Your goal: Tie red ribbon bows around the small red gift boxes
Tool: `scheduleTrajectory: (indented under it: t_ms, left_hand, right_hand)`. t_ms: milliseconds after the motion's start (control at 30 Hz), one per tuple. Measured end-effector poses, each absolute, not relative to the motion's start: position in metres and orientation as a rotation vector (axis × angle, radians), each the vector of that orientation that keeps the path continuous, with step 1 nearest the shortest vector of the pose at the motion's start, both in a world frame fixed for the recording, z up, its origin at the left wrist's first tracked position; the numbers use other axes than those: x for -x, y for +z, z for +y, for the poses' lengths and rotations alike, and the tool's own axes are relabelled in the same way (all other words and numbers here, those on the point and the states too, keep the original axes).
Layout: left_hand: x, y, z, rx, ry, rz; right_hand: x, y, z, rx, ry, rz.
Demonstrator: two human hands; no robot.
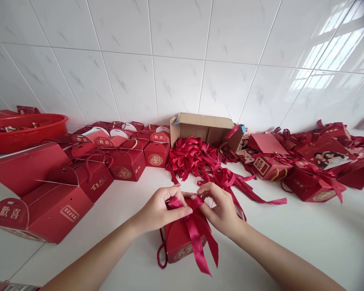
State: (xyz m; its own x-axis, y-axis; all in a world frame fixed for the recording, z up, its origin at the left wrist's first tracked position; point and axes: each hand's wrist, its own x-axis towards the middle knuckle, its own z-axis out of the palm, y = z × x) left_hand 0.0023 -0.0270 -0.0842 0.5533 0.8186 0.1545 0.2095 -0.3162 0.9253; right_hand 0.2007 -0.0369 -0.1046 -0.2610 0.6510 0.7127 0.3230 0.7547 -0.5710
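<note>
A small red gift box with gold print stands on the white surface in front of me. A dark red cord handle hangs at its left side. On top of the box lies a crimson satin ribbon, with two tails falling over the front. My left hand pinches a loop of this ribbon between thumb and fingers. With closed fingertips, my right hand grips the ribbon on the other side of its middle. The fingers partly hide the crossing of the ribbon.
Behind the box, loose red ribbons spill from a tipped cardboard box. Several red gift boxes stand at left, near a red plastic basin. Boxes with ribbon bows crowd the right. A tiled wall closes the back.
</note>
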Motion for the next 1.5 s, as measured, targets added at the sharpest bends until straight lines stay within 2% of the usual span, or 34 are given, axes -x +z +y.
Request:
scheduleTrajectory:
  t_ms: [267, 367, 767, 1033, 1300, 1500]
  left_hand:
    - [-0.005, -0.085, -0.028, -1.905, 0.826, 0.859]
    - [-0.006, -0.085, -0.029, -1.942, 0.833, 0.879]
    - [-0.009, -0.084, -0.031, -1.991, 0.846, 0.880]
    - [-0.009, -0.083, -0.034, -1.970, 0.839, 0.876]
    - [-0.005, -0.087, -0.033, -1.786, 0.898, 0.790]
    - [-0.002, -0.090, -0.031, -1.722, 0.946, 0.701]
  right_hand:
    - [-0.208, -0.110, -0.035, 0.719, 0.004, -2.033]
    - [-0.209, -0.114, -0.035, 0.689, -0.035, -2.032]
    - [-0.192, -0.113, -0.041, 0.888, 0.832, -1.455]
    - [-0.189, -0.118, -0.039, 0.834, 1.032, -1.318]
    - [-0.230, -0.094, -0.022, 0.702, 1.327, -1.801]
    - [-0.262, -0.089, -0.015, 0.553, 1.304, -2.324]
